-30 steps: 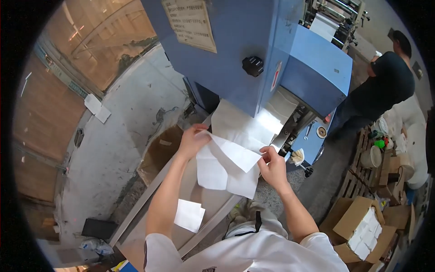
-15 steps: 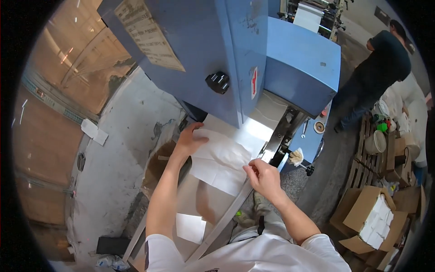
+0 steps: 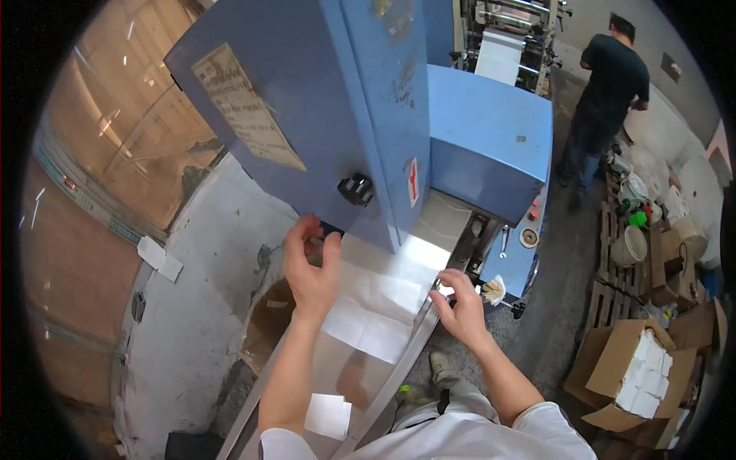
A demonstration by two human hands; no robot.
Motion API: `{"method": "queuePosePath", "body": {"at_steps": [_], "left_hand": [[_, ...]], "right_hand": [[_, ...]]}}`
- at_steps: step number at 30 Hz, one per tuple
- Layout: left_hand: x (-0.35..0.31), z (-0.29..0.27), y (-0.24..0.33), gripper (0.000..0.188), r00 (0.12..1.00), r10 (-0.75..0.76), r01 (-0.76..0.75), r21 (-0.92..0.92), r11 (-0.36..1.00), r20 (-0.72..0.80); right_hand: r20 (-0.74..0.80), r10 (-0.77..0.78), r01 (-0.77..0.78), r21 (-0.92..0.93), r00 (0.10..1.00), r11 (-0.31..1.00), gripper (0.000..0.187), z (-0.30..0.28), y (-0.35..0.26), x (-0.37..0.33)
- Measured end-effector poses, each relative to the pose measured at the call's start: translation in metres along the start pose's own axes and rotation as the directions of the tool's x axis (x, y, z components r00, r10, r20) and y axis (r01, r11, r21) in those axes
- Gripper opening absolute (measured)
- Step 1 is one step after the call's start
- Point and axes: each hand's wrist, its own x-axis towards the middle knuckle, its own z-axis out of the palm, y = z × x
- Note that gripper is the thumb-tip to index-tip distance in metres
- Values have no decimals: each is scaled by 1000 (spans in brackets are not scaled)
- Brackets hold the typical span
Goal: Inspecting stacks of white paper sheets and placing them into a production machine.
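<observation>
A creased white paper sheet [image 3: 372, 322] lies on the metal chute [image 3: 356, 376] below the blue machine [image 3: 287, 107]. My left hand [image 3: 310, 268] is raised at the sheet's left side, fingers curved and apart, holding nothing. On the other side, my right hand [image 3: 461, 308] hovers by the chute's right rail, with thumb and forefinger parted and nothing between them. A smaller stack of white paper [image 3: 328, 418] rests lower on the chute, beside my left forearm.
An open brown carton [image 3: 264, 322] stands left of the chute. A wrench [image 3: 504, 241] and a tape roll [image 3: 528, 237] lie on a blue ledge at right. Another carton [image 3: 602, 360] holds white packs. Further back, a person [image 3: 606, 100] in dark clothes stands beside a pallet [image 3: 609, 276].
Both my hands have let go of the paper sheet and moved apart from it. It now lies flatter on the chute. My view has shifted, and the other person has changed posture.
</observation>
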Motion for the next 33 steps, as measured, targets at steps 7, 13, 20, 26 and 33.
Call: {"method": "queuePosePath", "body": {"at_steps": [7, 13, 20, 26, 33], "left_hand": [[56, 11, 79, 44, 893, 442, -448, 253, 857, 86], [54, 10, 86, 34, 882, 458, -471, 282, 836, 113], [48, 17, 93, 41, 923, 373, -385, 277, 880, 98], [59, 0, 78, 44, 881, 370, -474, 556, 683, 296], [62, 5, 82, 75, 659, -497, 706, -237, 667, 565]], "right_hand": [[52, 29, -34, 96, 998, 995, 32, -7, 1, -19], [74, 24, -31, 87, 997, 996, 33, -16, -5, -28], [93, 8, -16, 93, 996, 996, 31, -18, -8, -30], [110, -4, -9, 123, 994, 992, 30, -14, -19, -30], [122, 17, -34, 135, 992, 990, 28, -21, -23, -33]]}}
